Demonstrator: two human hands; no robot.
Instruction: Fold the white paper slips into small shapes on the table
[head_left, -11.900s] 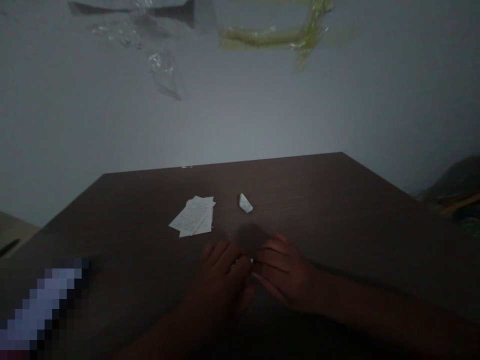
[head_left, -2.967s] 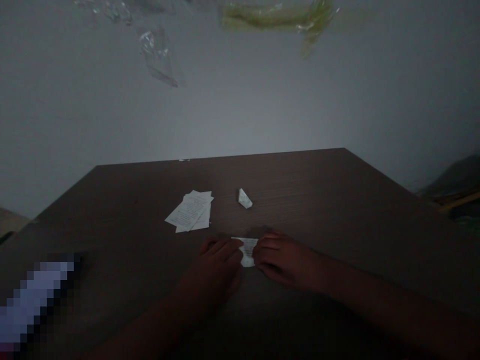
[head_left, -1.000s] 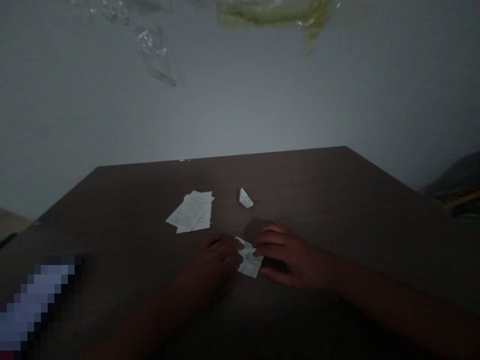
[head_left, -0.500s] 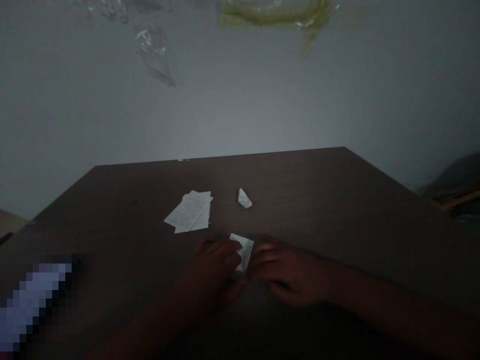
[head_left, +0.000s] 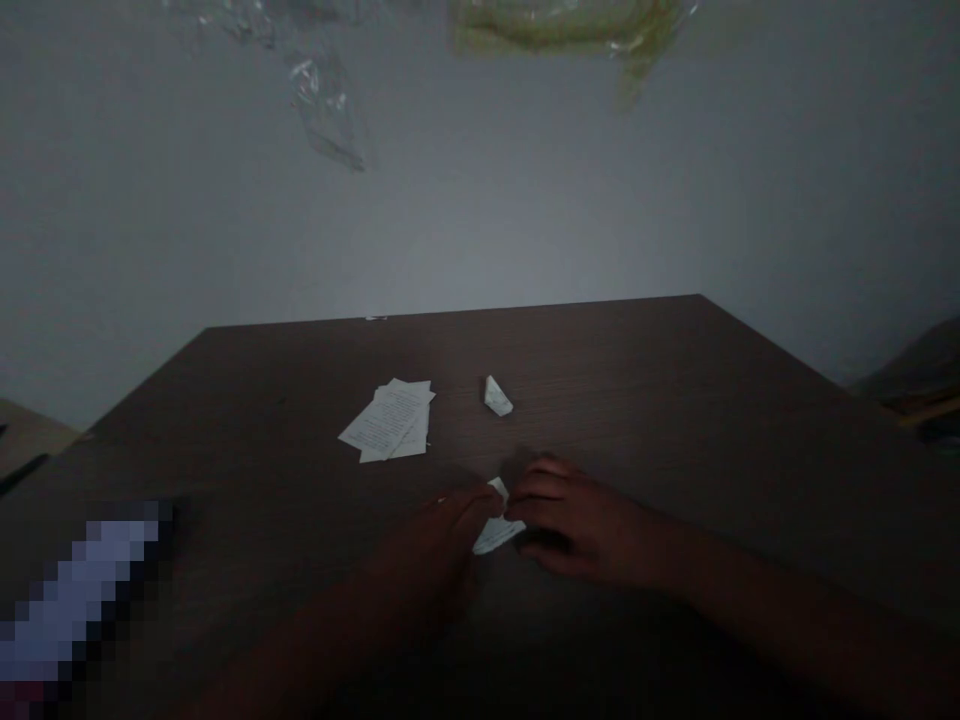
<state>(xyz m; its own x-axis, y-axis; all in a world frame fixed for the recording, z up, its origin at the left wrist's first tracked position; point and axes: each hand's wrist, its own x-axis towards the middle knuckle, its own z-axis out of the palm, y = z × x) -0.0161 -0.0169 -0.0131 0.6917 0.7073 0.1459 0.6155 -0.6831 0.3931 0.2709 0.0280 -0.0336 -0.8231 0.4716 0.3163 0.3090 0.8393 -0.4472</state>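
Note:
A small folded slip of white printed paper [head_left: 495, 535] lies on the table between my hands, partly covered by my fingers. My left hand [head_left: 442, 530] presses on its left side, and my right hand [head_left: 566, 520] holds its right side with bent fingers. Farther forward, a loose stack of printed paper slips [head_left: 390, 422] lies left of a small folded white paper piece [head_left: 498, 397]. Neither hand touches these two.
The dark wood-grain table [head_left: 637, 400] has a corner at the far right and meets a grey wall [head_left: 480, 200]. Clear plastic film [head_left: 326, 110] hangs at the top. A pixelated object [head_left: 82, 590] lies at the lower left.
The paper slip has turned and now looks more folded, with less of it showing. My hands have come closer together over it. The stack and small folded piece have stayed in place.

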